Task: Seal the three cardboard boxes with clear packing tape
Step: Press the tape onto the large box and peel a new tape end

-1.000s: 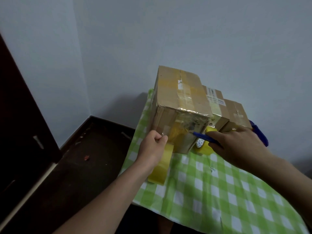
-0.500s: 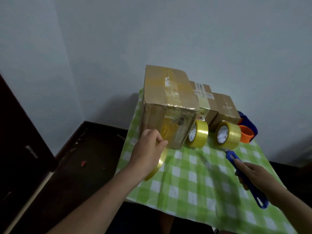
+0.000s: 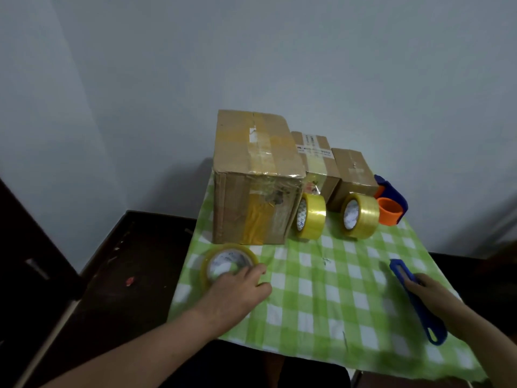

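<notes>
My left hand (image 3: 237,289) rests on a roll of tape (image 3: 227,264) lying flat on the green checked tablecloth (image 3: 321,298), at about seven o'clock from the big cardboard box (image 3: 253,177). My fingers drape over the roll's near rim; I cannot tell whether they actually grip it or only touch it. My right hand (image 3: 436,301) is closed around the handle of a blue cutter (image 3: 411,292), whose tip points toward eleven o'clock, well apart from the boxes.

The three boxes stand in a row at the far side of the table: the big one, the middle box (image 3: 316,161) at its three o'clock, and the small box (image 3: 354,175) further right. All three show tape strips across their tops, and the big one has tape running down its near face. Two more rolls stand on edge just in front: one (image 3: 309,215) beside the big box's right corner, the other (image 3: 359,214) before the small box. An orange and blue dispenser (image 3: 390,205) sits at the far right.

I judge the big box's strip is cut and laid, so this is the pause between boxes. The next move calls for a firm hold on the flat roll, finding its loose end, and carrying it to the middle box, with the cutter kept ready.
</notes>
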